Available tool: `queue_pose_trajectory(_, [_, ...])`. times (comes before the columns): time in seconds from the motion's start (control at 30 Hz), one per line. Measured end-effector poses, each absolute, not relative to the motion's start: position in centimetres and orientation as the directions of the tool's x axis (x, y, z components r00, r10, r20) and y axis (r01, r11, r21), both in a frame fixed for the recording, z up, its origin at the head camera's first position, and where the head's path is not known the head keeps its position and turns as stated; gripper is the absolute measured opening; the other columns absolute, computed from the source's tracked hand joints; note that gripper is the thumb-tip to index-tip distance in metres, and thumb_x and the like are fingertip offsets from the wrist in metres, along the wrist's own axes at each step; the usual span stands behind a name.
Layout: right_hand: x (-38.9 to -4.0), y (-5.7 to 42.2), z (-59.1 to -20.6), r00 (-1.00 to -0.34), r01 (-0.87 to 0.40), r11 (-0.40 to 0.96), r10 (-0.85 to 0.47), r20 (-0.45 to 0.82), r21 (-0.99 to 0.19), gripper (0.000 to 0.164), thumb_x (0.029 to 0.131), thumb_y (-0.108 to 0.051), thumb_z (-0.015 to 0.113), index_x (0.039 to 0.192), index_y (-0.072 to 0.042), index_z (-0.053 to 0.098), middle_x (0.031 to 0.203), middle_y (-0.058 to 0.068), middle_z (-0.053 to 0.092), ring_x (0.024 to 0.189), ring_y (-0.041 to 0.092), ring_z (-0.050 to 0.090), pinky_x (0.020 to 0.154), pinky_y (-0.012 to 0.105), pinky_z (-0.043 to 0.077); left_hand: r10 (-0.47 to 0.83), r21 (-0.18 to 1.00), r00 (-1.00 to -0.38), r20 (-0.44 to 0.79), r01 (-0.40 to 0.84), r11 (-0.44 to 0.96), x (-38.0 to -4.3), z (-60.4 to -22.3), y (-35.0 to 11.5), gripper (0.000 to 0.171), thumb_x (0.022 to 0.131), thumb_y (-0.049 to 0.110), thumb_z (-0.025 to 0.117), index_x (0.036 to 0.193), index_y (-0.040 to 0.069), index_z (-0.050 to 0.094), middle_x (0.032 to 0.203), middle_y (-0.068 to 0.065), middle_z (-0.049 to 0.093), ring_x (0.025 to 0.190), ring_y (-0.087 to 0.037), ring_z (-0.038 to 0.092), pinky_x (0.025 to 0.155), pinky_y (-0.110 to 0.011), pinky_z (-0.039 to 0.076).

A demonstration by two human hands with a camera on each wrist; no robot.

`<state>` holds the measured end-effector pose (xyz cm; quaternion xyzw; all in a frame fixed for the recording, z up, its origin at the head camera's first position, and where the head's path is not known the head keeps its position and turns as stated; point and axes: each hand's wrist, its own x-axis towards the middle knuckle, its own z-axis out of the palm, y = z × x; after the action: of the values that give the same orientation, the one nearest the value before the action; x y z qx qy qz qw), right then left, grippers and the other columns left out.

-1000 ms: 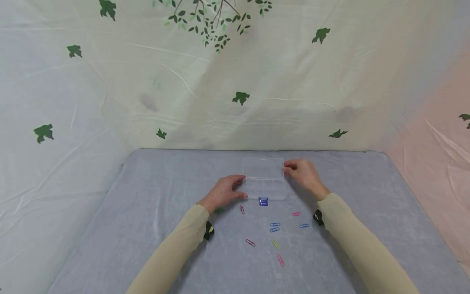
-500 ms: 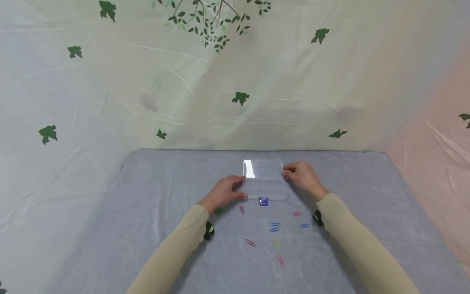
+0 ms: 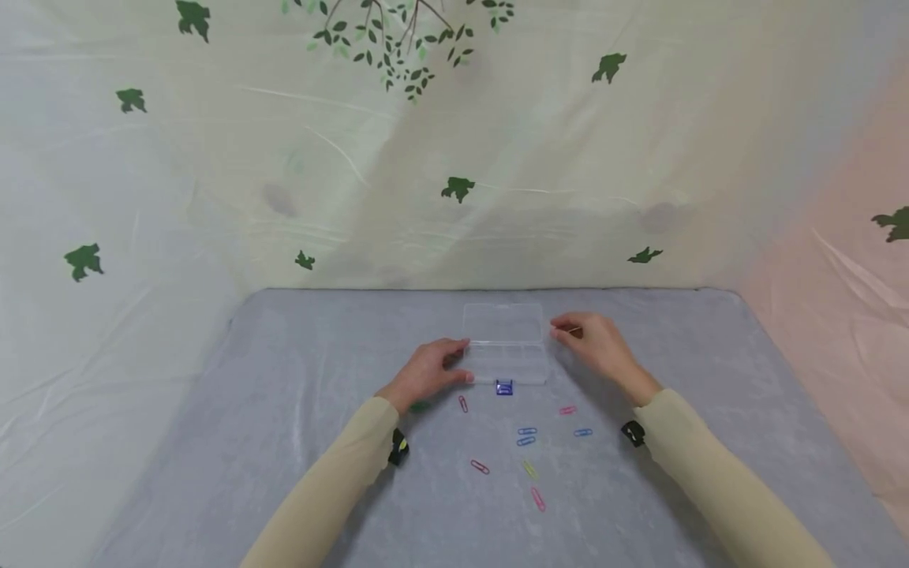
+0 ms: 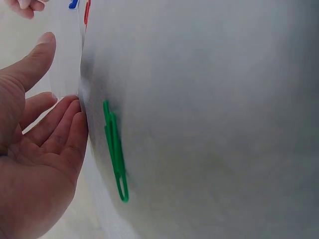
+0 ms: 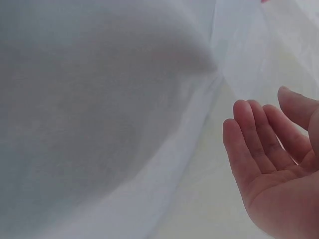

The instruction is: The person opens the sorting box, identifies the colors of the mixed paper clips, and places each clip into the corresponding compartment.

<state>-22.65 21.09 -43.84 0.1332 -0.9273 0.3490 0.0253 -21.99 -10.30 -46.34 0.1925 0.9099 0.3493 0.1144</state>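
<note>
Though open, a clear, rectangular box [image 3: 505, 361]

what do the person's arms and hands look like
The long sleeves are plain beige. The left hand and right hand are bare. Also worn: a black left wrist device with a yellow patch and a black right wrist device with a whitish mark.

Green paper clip [image 4: 115, 152] near left hand [image 4: 42, 157]

Clear plastic box [image 3: 518, 363] | lying near the far edge of the desk [image 3: 355, 331] | transparent lid [image 3: 503, 324] hanging open at back | blue latch [image 3: 504, 387] showing mid-front
</note>
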Motion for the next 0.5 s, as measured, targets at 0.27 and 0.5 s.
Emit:
queue_pose_trajectory(0.27, [-20.1, 21.6, -43.6, -0.948, -0.316, 0.701, -0.265, 0.178, -0.639, 0.026, 0.099, -0.01, 0.071, 0.12, 0.005, 0.073, 0.115, 0.019, 0.074, 0.102, 0.033, 0.071, 0.087, 0.05, 0.059, 0.415, 0.688, -0.905, -0.089, 0.246, 0.683, -22.0, -46.3, -10.2, 0.068, 0.092, 0.024, 0.081, 0.15, 0.006, 0.053, 0.141, -0.016, 0.062, 0.127, -0.032, 0.06, 0.11, -0.044, 0.047])
queue_pose_trajectory(0.5, [-18.2, 22.2, -43.9, -0.937, -0.345, 0.69, -0.289, 0.195, -0.636, 0.024, 0.097, -0.008, 0.073, 0.117, 0.004, 0.074, 0.115, 0.017, 0.075, 0.101, 0.032, 0.071, 0.087, 0.051, 0.059, 0.408, 0.685, -0.908, -0.095, 0.238, 0.689, -22.0, -46.4, -10.1, 0.068, 0.092, 0.025, 0.081, 0.15, 0.007, 0.053, 0.141, -0.016, 0.062, 0.127, -0.032, 0.06, 0.111, -0.044, 0.046])
